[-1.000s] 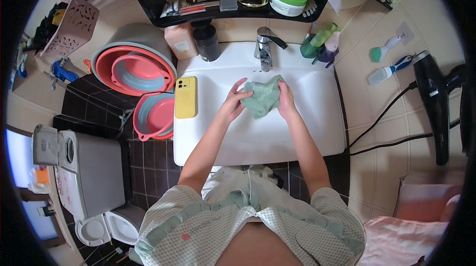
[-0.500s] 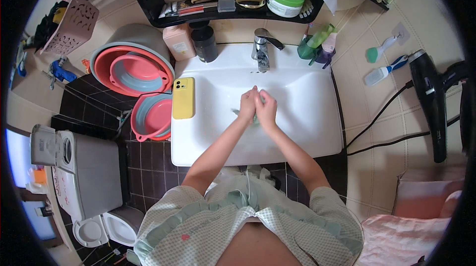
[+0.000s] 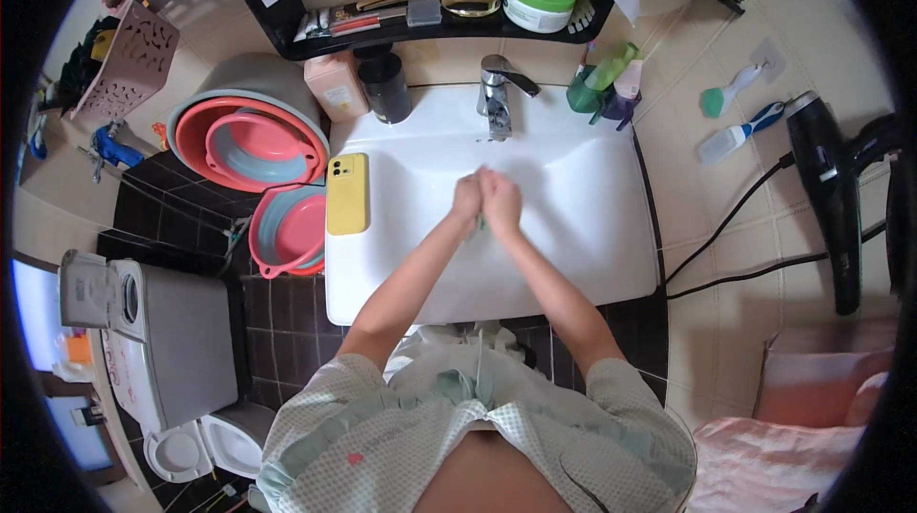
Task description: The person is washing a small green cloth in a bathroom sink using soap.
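Over the basin of the white sink [image 3: 583, 245], my left hand [image 3: 466, 199] and my right hand [image 3: 501, 200] are pressed against each other with fingers closed. A small pale green bit of something soft [image 3: 480, 224] shows just beneath them, between the wrists. Most of it is hidden by the hands, so I cannot make out its kind. Beyond my hands stands the chrome faucet [image 3: 497, 112], its lever turned to the right. A yellow phone [image 3: 348, 194] lies on the sink's left rim, apart from my left hand.
A pink bottle [image 3: 336, 88] and a dark pump bottle [image 3: 386, 88] stand at the back left. Green and purple containers [image 3: 607, 83] are at the back right. Red-and-grey basins [image 3: 287, 226] sit to the left. A black hair dryer [image 3: 829, 207] hangs right; a shelf [image 3: 420, 35] spans above.
My hands have turned against each other, and the right hand's back now shows more. Less of the pale green thing is visible. The whole view has shifted slightly.
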Demonstrator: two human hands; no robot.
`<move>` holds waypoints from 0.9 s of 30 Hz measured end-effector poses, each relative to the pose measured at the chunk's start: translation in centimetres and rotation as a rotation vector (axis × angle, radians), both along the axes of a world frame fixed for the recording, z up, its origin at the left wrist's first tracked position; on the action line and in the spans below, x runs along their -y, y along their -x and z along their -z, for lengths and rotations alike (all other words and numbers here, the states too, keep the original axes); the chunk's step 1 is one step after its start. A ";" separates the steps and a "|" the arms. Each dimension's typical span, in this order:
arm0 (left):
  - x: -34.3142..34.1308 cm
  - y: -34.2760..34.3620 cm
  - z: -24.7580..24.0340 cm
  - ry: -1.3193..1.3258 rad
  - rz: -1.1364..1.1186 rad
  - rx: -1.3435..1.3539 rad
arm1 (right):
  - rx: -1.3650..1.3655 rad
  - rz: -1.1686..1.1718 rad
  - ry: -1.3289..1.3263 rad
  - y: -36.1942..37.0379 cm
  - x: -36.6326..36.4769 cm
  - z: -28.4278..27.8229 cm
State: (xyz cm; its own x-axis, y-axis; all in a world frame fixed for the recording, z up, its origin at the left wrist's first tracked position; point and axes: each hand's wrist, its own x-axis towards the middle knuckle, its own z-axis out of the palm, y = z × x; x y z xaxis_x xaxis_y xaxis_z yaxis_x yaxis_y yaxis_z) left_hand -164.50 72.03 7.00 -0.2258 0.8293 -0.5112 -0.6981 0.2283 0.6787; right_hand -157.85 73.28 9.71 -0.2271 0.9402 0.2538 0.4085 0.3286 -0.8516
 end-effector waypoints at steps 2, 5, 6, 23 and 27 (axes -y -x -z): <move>-0.4 -1.3 0.2 0.023 0.046 -0.382 | 0.070 0.033 0.238 -1.0 -2.5 0.3; 0.2 1.9 2.1 -0.070 0.047 -0.067 | 0.118 -0.053 -0.038 0.5 1.5 -0.2; 0.3 2.0 1.8 -0.060 0.099 0.106 | 0.162 -0.080 -0.051 0.3 1.8 -0.2; 0.0 0.1 2.3 -0.029 0.163 0.048 | 0.229 0.022 0.027 -0.9 -3.0 2.5; 0.0 0.6 -2.1 -0.019 0.239 0.088 | -0.390 -0.013 0.532 -4.7 -7.2 4.0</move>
State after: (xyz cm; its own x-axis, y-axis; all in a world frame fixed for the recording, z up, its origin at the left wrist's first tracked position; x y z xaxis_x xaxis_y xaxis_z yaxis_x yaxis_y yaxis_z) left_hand -165.09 72.04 9.09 0.0228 0.8635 -0.5038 -0.6827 0.3816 0.6232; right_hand -153.18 80.50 5.69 -0.2249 0.9579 -0.1786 0.0355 -0.1751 -0.9839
